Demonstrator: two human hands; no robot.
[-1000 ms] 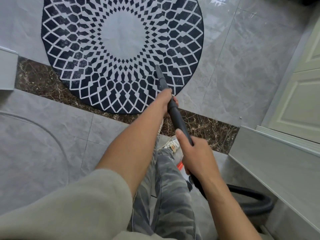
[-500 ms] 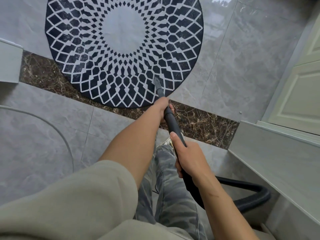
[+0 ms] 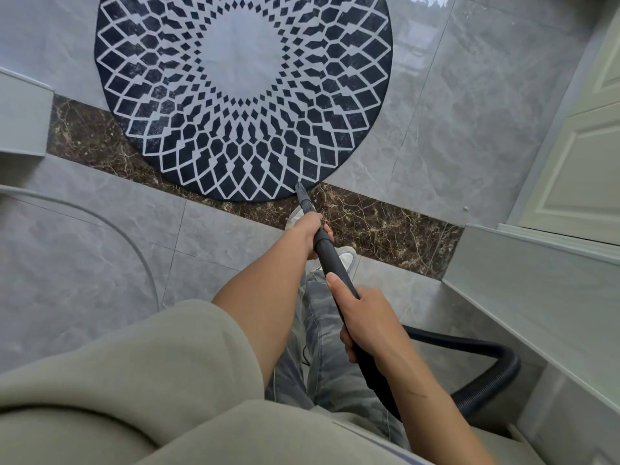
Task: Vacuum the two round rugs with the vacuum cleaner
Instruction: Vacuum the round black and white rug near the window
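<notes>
On the grey tiled floor point(image 3: 453, 129) ahead of me lies the round rug point(image 3: 241, 95), its near edge over a brown marble strip point(image 3: 385, 223). I see both hands curled round the vacuum wand point(image 3: 328, 253): left hand point(image 3: 309, 229) near the nozzle, right hand point(image 3: 365, 320) lower, thumb along the tube. The nozzle tip point(image 3: 299, 188) touches the rug's near rim. The black hose point(image 3: 486, 374) loops right, beside a grey ledge point(image 3: 536, 297).
</notes>
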